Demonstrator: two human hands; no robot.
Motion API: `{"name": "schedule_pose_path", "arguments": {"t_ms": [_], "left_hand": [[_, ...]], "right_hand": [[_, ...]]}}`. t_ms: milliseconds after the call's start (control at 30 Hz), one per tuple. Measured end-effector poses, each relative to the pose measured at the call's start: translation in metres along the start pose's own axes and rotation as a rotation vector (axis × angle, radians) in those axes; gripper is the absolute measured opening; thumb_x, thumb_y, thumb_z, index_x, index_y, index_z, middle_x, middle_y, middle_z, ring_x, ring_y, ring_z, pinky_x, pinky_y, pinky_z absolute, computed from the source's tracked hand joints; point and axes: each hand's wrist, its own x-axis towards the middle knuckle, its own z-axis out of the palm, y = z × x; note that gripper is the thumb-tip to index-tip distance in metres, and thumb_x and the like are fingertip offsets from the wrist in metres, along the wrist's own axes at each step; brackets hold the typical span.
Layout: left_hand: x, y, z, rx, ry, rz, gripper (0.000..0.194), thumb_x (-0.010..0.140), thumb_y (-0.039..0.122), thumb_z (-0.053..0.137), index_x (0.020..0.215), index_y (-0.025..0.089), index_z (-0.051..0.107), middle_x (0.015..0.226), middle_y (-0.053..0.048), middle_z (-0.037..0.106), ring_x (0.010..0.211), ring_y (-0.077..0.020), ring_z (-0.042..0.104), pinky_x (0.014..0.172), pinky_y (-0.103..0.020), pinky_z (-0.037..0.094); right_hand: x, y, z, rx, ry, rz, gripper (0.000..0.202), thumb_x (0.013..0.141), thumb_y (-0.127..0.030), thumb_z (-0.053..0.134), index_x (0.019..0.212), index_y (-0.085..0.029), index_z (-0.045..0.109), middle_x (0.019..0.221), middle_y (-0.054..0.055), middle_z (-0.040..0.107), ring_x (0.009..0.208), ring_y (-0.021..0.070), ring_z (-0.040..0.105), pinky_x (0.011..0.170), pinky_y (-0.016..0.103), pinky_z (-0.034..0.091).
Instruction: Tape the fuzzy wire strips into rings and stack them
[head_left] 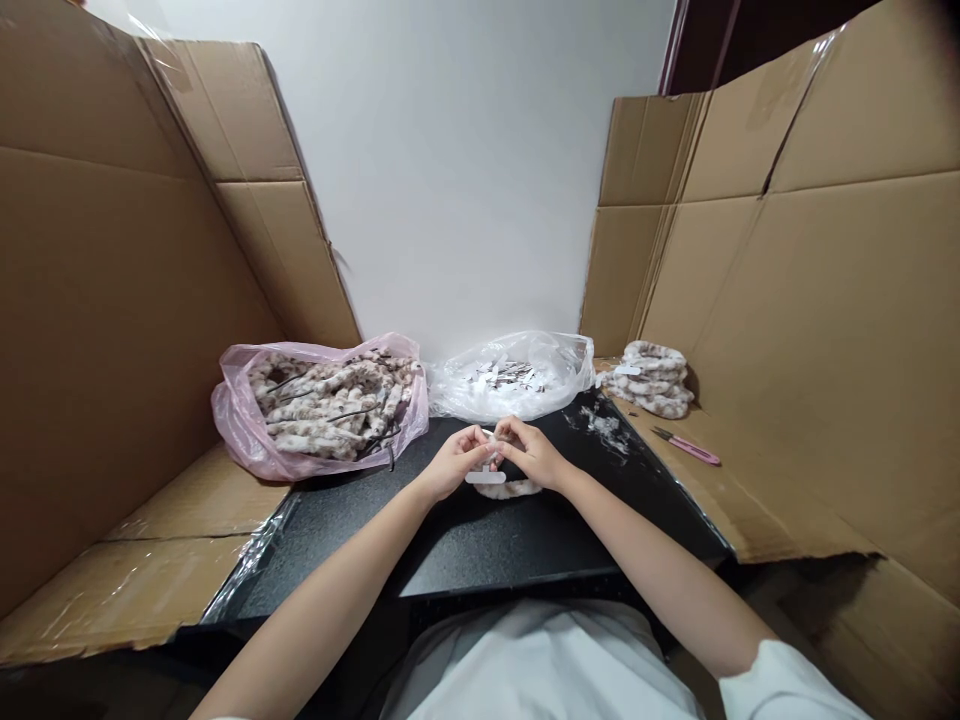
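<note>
Over the black table, my left hand (pixel 454 464) and my right hand (pixel 535 458) meet with fingertips pinched together. Between them is a small white plastic hang tag (pixel 486 478), its flat crossbar showing below the fingers. A fluffy cream-and-brown ring (pixel 513 490), like a plush headband, hangs or lies just beneath my hands. Fingers cover its upper part and the top of the tag, so how the two join is hidden. Both hands are closed.
A pink plastic bag (pixel 225 400) of fluffy bands with dark cords sits left. Behind my hands lies a clear bag (pixel 465 400) with white tags and dark strips. Stacked fluffy rings (pixel 660 380) and pink-handled snips (pixel 691 448) rest right. Cardboard walls (pixel 817 320) flank the black table (pixel 337 545).
</note>
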Motion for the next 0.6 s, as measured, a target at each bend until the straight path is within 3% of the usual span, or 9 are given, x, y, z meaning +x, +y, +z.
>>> {"name": "schedule_pose_path", "arguments": {"t_ms": [133,267,433,600], "left_hand": [[0.000,-0.001,-0.001,-0.020,-0.007,0.008,0.032,0.073,0.033,0.073,0.073,0.016,0.047,0.071,-0.001,0.068,0.057,-0.0102,0.061,0.058,-0.022,0.047],[0.000,-0.003,-0.001,-0.035,0.007,-0.011,0.033,0.071,0.033,0.075,0.074,0.016,0.047,0.074,-0.003,0.069,0.057,-0.0110,0.062,0.058,-0.023,0.048],[0.000,-0.003,0.002,-0.070,0.002,-0.022,0.035,0.069,0.032,0.077,0.075,0.015,0.047,0.070,-0.002,0.068,0.058,-0.0102,0.062,0.058,-0.022,0.048],[-0.002,0.001,0.008,-0.141,0.014,-0.041,0.037,0.065,0.030,0.080,0.077,0.016,0.048,0.068,0.002,0.065,0.060,-0.0105,0.063,0.061,-0.023,0.050]], "right_hand": [[0.008,0.008,-0.008,-0.108,0.190,0.023,0.011,0.079,-0.027,0.057,0.088,-0.021,0.055,0.087,0.001,0.058,0.076,0.0151,0.054,0.073,0.029,0.045],[0.036,0.025,-0.028,-0.228,0.423,0.138,0.012,0.074,-0.023,0.053,0.085,-0.020,0.056,0.095,0.004,0.058,0.076,0.0159,0.054,0.072,0.030,0.046],[0.086,0.053,-0.050,-0.416,0.418,0.214,0.015,0.068,-0.015,0.053,0.081,-0.019,0.060,0.092,0.005,0.060,0.087,0.0195,0.055,0.083,0.033,0.045],[0.117,0.077,-0.044,-0.490,0.372,0.261,0.016,0.062,-0.008,0.056,0.072,-0.019,0.060,0.086,0.005,0.059,0.087,0.0212,0.054,0.086,0.037,0.043]]}}
